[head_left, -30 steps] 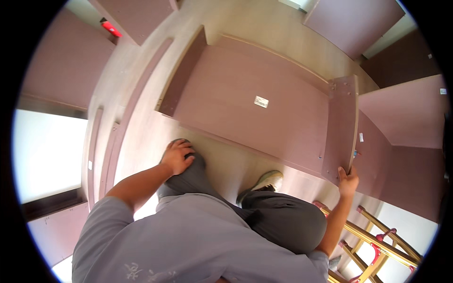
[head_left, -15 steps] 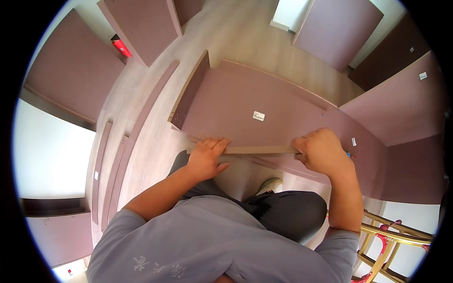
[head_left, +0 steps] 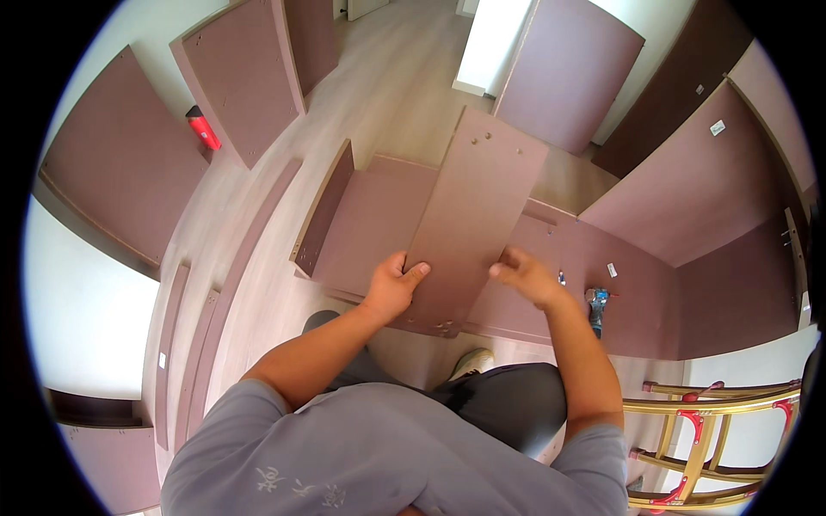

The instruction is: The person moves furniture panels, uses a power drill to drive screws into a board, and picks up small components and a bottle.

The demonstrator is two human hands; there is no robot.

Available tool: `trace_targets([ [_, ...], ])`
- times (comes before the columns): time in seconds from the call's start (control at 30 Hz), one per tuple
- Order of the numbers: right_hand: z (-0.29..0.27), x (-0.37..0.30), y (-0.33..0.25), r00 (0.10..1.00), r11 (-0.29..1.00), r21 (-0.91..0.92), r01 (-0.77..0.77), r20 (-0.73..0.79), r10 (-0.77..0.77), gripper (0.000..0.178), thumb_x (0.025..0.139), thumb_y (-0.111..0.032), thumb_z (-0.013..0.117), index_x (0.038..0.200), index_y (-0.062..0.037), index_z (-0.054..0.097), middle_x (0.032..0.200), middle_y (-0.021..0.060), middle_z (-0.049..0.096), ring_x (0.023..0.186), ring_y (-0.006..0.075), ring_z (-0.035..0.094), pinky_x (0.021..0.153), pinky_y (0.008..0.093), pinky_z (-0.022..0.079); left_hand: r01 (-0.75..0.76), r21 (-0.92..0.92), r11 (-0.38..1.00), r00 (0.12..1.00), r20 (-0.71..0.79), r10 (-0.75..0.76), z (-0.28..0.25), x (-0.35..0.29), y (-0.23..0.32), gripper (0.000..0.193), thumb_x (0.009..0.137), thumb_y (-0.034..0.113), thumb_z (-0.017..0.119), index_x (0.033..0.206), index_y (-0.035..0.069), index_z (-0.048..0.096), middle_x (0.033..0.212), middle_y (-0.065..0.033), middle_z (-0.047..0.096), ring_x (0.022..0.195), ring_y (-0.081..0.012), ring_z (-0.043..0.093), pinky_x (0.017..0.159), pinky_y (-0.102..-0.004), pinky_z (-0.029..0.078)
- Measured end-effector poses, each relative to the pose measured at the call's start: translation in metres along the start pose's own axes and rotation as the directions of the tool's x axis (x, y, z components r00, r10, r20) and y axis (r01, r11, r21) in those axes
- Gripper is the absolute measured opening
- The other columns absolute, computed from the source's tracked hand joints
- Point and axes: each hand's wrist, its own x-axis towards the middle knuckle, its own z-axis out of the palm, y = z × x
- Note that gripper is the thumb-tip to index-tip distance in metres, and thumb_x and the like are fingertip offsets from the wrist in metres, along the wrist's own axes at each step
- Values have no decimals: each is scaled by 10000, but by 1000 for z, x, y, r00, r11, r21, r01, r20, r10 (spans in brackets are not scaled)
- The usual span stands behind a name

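A mauve-brown board [head_left: 473,202] stands tilted up in front of me, its long side running away from my knees, with drilled holes near both ends. My left hand [head_left: 396,288] is closed on its left edge, thumb lying on the face. On the opposite edge, my right hand [head_left: 527,275] grips with curled fingers; some fingertips are hidden. Beneath and behind the board lies a partly built cabinet [head_left: 379,224] with a short upright side panel [head_left: 325,206] at its left end. A blue power drill [head_left: 597,308] rests on the cabinet's right part.
Tall panels [head_left: 241,82] lean at the far left, near a red object [head_left: 204,129] on the floor. Long narrow strips [head_left: 249,249] lie to my left. A gold ladder with red fittings [head_left: 697,421] is at lower right. A large upright panel [head_left: 680,181] rises on the right.
The board has swung from lying edge-on across my lap to standing lengthwise with its face showing. Both hands now hold its long edges, closer together. The view has shifted, revealing the drill.
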Motion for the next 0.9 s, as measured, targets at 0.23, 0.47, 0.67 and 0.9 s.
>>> trace_targets([
  [0.23, 27, 4, -10, 999, 961, 274, 31, 15, -37, 516, 948, -206, 825, 1367, 26, 634, 1306, 152, 716, 1195, 248, 664, 1041, 400, 527, -109, -265, 958, 992, 26, 120, 26, 10, -16, 399, 1063, 268, 691, 1342, -2, 598, 1209, -125, 708, 1076, -184, 668, 924, -362, 568],
  [0.47, -76, 16, 55, 923, 997, -78, 19, -383, -48, 548, 919, -281, 832, 1341, 15, 644, 1172, 187, 767, 1068, 295, 728, 944, 415, 560, -197, 538, 819, 946, 325, 14, -47, 7, -95, 604, 1020, 378, 712, 1486, 43, 528, 1402, -227, 644, 1248, -382, 656, 1052, -455, 533],
  [0.67, -135, -50, 131, 632, 627, -425, -653, -762, 142, 515, 926, -358, 784, 1302, -25, 669, 1216, 249, 749, 1164, 421, 709, 986, 476, 549, 16, 978, 209, 942, 55, -331, -130, -81, -154, 645, 1019, 577, 582, 1507, 155, 573, 1669, -115, 424, 1593, -329, 297, 1280, -662, 171],
  [0.9, -172, -47, 206, 515, 560, -320, -764, -825, 232, 521, 928, -366, 779, 1298, -17, 665, 1223, 257, 744, 1188, 428, 700, 1004, 495, 546, 22, 988, 155, 914, 43, -403, -121, -45, -158, 520, 1001, 537, 577, 1361, 183, 706, 1559, -74, 576, 1575, -284, 343, 1297, -652, 141],
])
